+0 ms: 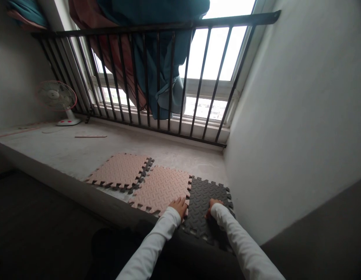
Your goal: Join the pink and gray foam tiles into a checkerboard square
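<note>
A pink foam puzzle mat (161, 186) lies on the ledge, its toothed right edge meeting a black foam puzzle mat (208, 190). My left hand (178, 207) rests flat on the pink mat near that seam, fingers spread. On the black mat, my right hand (213, 207) presses down with its fingers curled under, and I see nothing held in it. Further left is a stack of puzzle mats (120, 170), pink on top with black teeth showing beneath its edges.
A dark metal railing (158, 81) runs before the window, with teal and red curtains (148, 58) behind it. A small fan (59, 101) stands at the ledge's far left. A thin strip (91, 136) lies nearby. A white wall (285, 116) borders the right side.
</note>
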The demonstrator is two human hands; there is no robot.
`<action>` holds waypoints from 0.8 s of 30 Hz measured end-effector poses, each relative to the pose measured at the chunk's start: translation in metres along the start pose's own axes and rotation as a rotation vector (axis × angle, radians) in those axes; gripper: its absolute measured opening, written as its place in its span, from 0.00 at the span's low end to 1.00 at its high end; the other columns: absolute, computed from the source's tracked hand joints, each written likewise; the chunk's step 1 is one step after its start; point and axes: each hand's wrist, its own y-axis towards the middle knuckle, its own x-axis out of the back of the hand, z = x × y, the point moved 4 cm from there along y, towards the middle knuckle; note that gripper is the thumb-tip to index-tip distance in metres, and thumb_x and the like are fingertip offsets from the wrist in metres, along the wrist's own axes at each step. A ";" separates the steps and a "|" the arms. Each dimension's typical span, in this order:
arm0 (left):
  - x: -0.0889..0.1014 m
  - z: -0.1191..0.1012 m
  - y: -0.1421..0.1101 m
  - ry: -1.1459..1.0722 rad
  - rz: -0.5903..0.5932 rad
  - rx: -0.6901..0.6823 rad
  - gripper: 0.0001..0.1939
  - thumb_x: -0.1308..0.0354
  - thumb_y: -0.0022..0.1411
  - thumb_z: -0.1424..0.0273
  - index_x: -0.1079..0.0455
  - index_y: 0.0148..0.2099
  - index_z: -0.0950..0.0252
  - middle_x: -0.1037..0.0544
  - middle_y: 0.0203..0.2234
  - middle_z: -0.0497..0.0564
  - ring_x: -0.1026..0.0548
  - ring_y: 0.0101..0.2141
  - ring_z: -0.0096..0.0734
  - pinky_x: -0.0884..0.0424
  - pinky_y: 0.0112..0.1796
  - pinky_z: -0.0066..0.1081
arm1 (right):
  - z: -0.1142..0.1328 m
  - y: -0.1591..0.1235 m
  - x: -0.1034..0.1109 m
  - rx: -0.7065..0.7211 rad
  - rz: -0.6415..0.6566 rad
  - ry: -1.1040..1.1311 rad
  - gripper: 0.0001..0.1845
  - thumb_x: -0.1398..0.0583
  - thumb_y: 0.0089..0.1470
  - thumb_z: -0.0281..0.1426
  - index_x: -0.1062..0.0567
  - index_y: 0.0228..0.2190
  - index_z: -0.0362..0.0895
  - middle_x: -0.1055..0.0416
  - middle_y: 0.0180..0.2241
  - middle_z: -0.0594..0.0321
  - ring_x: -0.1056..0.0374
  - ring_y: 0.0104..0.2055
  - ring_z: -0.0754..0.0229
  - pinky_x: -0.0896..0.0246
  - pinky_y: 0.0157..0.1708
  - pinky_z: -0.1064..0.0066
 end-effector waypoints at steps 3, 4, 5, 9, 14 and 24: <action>0.002 0.006 -0.002 0.020 -0.023 0.012 0.24 0.51 0.54 0.68 0.44 0.54 0.66 0.50 0.58 0.58 0.51 0.57 0.43 0.47 0.52 0.45 | -0.001 0.002 -0.002 0.000 -0.006 -0.010 0.40 0.33 0.23 0.39 0.32 0.43 0.40 0.35 0.47 0.48 0.42 0.50 0.45 0.46 0.48 0.58; 0.003 0.010 -0.003 0.029 -0.022 0.019 0.24 0.50 0.54 0.68 0.44 0.54 0.66 0.50 0.58 0.58 0.51 0.57 0.43 0.47 0.52 0.45 | -0.001 0.003 -0.003 -0.002 -0.011 -0.009 0.40 0.33 0.22 0.39 0.32 0.43 0.40 0.35 0.46 0.47 0.42 0.50 0.45 0.46 0.48 0.58; 0.004 0.014 -0.004 0.037 -0.018 0.029 0.24 0.50 0.53 0.68 0.44 0.54 0.65 0.50 0.58 0.57 0.51 0.57 0.43 0.47 0.51 0.46 | -0.002 0.004 -0.003 -0.005 -0.015 -0.007 0.40 0.33 0.22 0.39 0.32 0.43 0.41 0.34 0.46 0.47 0.42 0.50 0.44 0.46 0.48 0.58; 0.007 0.038 -0.007 0.053 0.010 0.072 0.24 0.51 0.54 0.69 0.44 0.54 0.64 0.50 0.59 0.55 0.52 0.57 0.42 0.46 0.51 0.46 | -0.002 0.007 -0.006 0.003 -0.013 -0.011 0.39 0.34 0.23 0.40 0.31 0.42 0.42 0.34 0.46 0.48 0.42 0.50 0.44 0.47 0.48 0.57; 0.007 0.062 -0.012 0.062 -0.008 0.080 0.21 0.53 0.55 0.69 0.44 0.53 0.63 0.49 0.58 0.54 0.51 0.57 0.41 0.44 0.51 0.43 | -0.002 0.008 -0.006 -0.012 -0.004 -0.033 0.40 0.33 0.23 0.40 0.32 0.43 0.41 0.35 0.47 0.49 0.42 0.50 0.46 0.47 0.49 0.57; -0.008 0.067 -0.020 0.058 -0.007 0.116 0.20 0.57 0.57 0.74 0.44 0.53 0.60 0.51 0.59 0.52 0.54 0.58 0.37 0.49 0.52 0.44 | 0.001 0.003 0.001 -0.014 0.025 -0.001 0.40 0.33 0.24 0.39 0.32 0.44 0.40 0.35 0.47 0.49 0.41 0.50 0.46 0.46 0.48 0.57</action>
